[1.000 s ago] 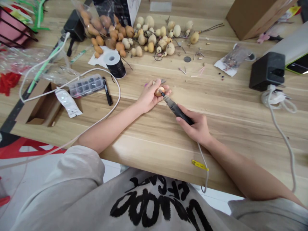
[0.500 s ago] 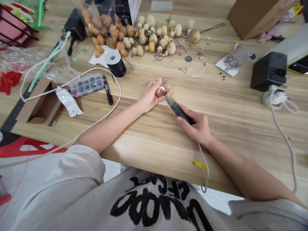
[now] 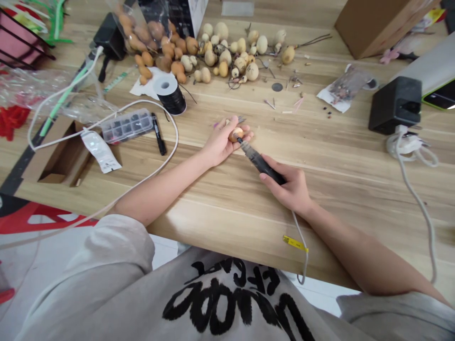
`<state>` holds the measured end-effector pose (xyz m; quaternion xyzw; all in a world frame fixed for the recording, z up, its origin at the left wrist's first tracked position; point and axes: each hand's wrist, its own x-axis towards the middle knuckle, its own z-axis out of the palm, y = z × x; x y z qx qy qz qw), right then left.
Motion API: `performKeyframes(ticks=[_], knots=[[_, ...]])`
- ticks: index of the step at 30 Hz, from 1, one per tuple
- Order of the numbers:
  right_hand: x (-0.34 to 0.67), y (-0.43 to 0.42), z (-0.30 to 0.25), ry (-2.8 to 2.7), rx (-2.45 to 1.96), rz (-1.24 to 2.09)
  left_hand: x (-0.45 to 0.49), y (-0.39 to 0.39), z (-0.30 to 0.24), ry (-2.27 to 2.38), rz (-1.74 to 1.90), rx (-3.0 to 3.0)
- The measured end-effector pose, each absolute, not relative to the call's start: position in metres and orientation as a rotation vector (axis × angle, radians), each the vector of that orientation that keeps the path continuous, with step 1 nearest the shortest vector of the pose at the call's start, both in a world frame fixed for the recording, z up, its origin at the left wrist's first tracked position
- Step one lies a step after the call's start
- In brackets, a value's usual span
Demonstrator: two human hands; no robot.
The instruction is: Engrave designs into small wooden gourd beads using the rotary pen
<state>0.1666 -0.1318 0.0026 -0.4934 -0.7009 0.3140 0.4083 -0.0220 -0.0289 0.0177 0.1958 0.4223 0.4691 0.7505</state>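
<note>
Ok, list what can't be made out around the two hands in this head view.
All in the head view:
- the small gourd: mostly hidden by the left hand gripping it.
- tip of the pen-shaped tool: too small to tell where it meets the gourd.
- the tool's rear end: covered by the right hand.
- the clear compartment box: contents too small.
- the cardboard box: cut off by the top edge.

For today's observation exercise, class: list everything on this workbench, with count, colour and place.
gourd pile: one, tan and brown, far centre
cord spool: one, black, left of centre
compartment box: one, clear, left
marker: one, black, beside compartment box
cardboard box: one, brown, far right
power unit: one, black, right
table: one, light wood, underneath
small gourd: one, tan, in left hand
engraving pen: one, black, in right hand
left hand: one, holds small gourd
right hand: one, holds engraving pen
</note>
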Motion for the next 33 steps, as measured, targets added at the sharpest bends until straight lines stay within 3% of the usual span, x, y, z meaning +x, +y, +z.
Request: performKeyframes(ticks=[16, 33], knots=[[0.168, -0.128, -0.001, -1.730, -1.280, 0.808, -0.022, -0.029, 0.018, 0.902, 1.034, 0.431], [0.178, -0.108, 0.008, -1.188, -1.131, 1.353, -0.023, -0.032, 0.012, 0.837, 1.087, 0.647]])
